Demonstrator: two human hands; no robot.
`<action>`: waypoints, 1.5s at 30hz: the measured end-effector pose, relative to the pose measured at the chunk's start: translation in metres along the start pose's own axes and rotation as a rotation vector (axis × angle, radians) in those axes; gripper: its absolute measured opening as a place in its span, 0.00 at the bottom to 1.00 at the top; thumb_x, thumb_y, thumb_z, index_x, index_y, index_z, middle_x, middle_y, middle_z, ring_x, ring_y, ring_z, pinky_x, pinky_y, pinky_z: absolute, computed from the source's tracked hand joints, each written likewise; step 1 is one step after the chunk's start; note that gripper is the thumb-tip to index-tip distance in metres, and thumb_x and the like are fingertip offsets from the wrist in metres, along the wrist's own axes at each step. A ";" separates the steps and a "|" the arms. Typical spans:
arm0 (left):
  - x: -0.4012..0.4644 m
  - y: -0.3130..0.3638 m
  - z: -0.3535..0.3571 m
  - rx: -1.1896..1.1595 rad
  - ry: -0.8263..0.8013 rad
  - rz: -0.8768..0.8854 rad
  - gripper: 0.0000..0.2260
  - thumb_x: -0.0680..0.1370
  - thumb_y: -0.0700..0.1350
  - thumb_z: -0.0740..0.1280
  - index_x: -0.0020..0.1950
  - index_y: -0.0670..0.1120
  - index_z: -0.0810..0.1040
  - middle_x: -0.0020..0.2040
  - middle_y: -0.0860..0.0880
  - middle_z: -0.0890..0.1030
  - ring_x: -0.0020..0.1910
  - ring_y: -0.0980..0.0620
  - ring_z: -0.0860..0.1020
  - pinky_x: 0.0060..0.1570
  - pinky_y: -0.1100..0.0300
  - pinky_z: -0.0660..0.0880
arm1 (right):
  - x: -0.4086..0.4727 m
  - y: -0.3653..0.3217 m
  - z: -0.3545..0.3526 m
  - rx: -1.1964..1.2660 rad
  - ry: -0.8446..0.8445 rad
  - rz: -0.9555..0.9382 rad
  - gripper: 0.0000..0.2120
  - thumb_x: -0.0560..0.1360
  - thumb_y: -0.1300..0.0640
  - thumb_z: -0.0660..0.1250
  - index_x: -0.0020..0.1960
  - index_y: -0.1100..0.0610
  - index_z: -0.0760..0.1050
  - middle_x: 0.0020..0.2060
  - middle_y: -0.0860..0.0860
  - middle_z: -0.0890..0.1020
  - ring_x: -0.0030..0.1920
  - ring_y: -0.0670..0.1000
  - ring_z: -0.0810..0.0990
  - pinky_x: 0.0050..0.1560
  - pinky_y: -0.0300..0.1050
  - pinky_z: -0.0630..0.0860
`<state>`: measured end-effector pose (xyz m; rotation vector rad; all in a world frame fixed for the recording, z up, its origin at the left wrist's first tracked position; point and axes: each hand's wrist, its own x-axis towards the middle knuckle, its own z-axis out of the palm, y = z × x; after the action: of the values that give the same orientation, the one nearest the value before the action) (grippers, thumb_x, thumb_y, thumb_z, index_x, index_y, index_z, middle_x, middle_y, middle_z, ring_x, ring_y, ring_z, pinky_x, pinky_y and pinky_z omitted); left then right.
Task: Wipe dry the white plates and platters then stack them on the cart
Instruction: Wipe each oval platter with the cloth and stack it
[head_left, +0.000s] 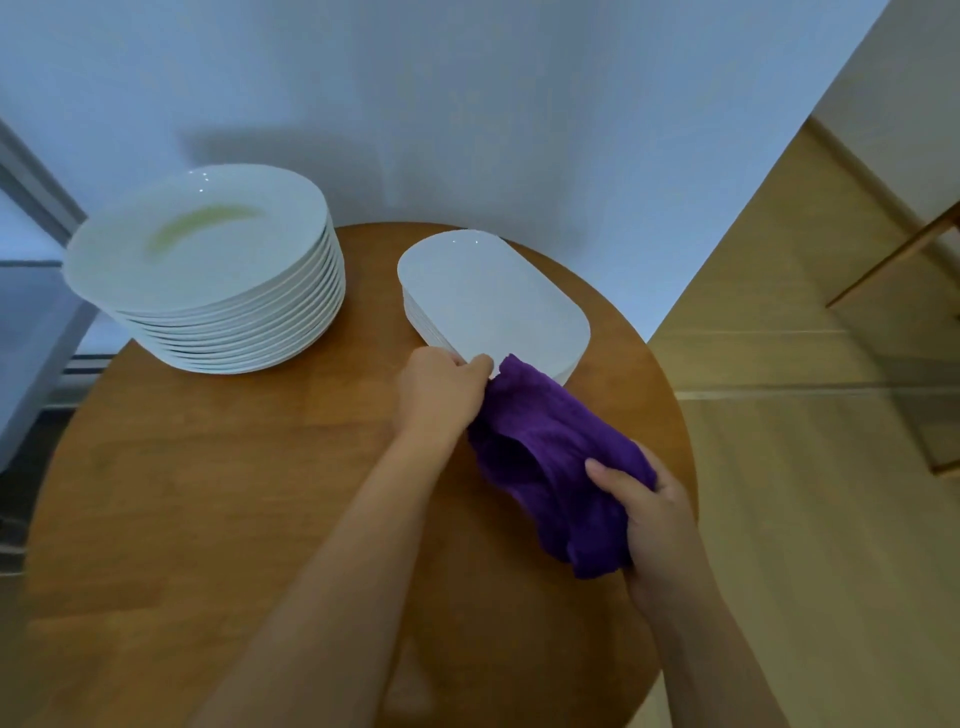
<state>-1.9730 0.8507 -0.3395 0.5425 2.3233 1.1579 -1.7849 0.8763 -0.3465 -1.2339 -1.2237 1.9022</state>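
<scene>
Round plates (208, 270) stacked at table (208, 493) far left. Mid-table, rectangular platters (493, 296) in a low stack; left hand (441, 395) pinches the top platter's near edge, seemingly thumb on top. Purple cloth (550, 467) touches that edge, bunched in right hand (654, 525), fingers curled round it.
</scene>
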 end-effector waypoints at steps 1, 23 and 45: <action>-0.002 0.001 -0.004 -0.012 -0.006 0.014 0.18 0.73 0.45 0.65 0.25 0.44 0.66 0.23 0.48 0.69 0.24 0.49 0.70 0.26 0.57 0.67 | -0.002 -0.001 0.000 0.004 0.007 0.001 0.16 0.68 0.61 0.71 0.55 0.53 0.79 0.46 0.51 0.85 0.47 0.53 0.84 0.44 0.48 0.79; -0.231 -0.068 -0.144 -0.277 -0.204 0.045 0.11 0.78 0.42 0.64 0.40 0.39 0.82 0.35 0.45 0.84 0.30 0.56 0.80 0.30 0.65 0.76 | -0.156 0.008 0.028 0.325 -0.237 0.108 0.27 0.63 0.46 0.72 0.60 0.51 0.77 0.53 0.53 0.84 0.52 0.56 0.83 0.42 0.50 0.80; -0.266 -0.086 -0.145 -1.048 -0.144 -0.258 0.10 0.80 0.54 0.57 0.51 0.55 0.76 0.40 0.52 0.85 0.45 0.45 0.82 0.33 0.52 0.80 | -0.199 -0.046 0.046 -0.691 -0.085 -0.808 0.16 0.72 0.40 0.60 0.59 0.37 0.72 0.58 0.48 0.77 0.58 0.47 0.76 0.54 0.47 0.75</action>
<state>-1.8548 0.5677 -0.2689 -0.0658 1.3151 1.8644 -1.7437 0.7161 -0.2179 -0.7365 -2.1177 0.9654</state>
